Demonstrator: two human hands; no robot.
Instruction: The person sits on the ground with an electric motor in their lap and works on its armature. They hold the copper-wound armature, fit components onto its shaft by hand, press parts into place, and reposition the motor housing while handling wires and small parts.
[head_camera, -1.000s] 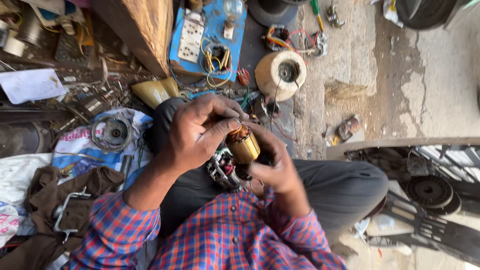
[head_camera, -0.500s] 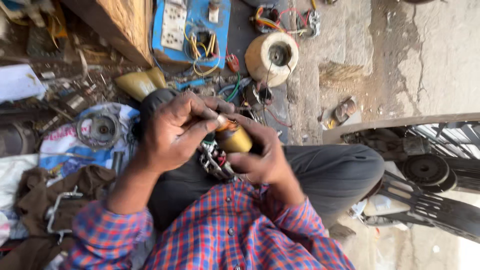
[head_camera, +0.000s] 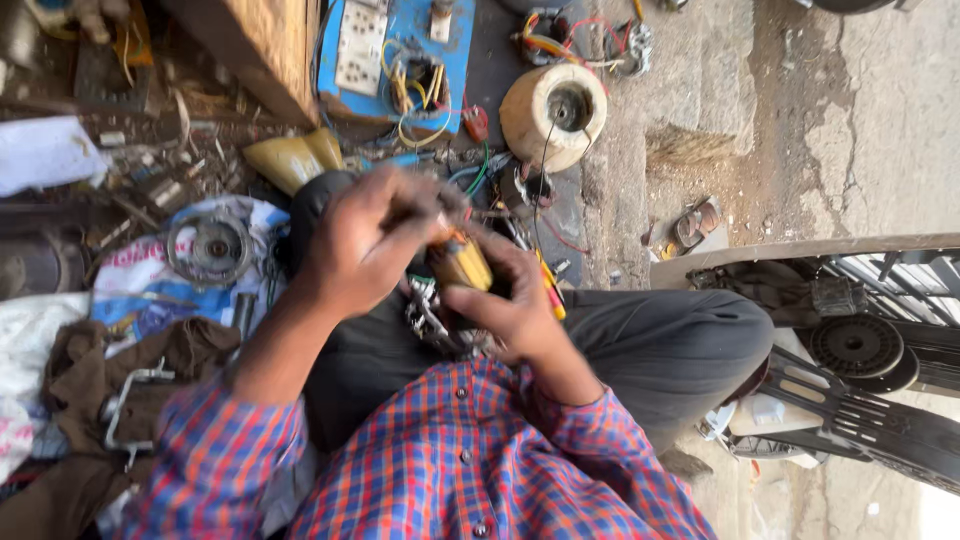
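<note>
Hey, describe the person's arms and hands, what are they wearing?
Both hands are bare: no gloves, rings or watch visible on the left hand or the right hand. The arms wear a checked shirt in red, blue and orange, its sleeves rolled back below the elbows, with small buttons down the front.

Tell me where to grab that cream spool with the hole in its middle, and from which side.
Grip the cream spool across its round outer wall, coming straight down from above. It seems to lie with its flat face and centre hole upward, so the sides look like the widest hold. A thin wire runs from the hole, so avoid that side.
</note>
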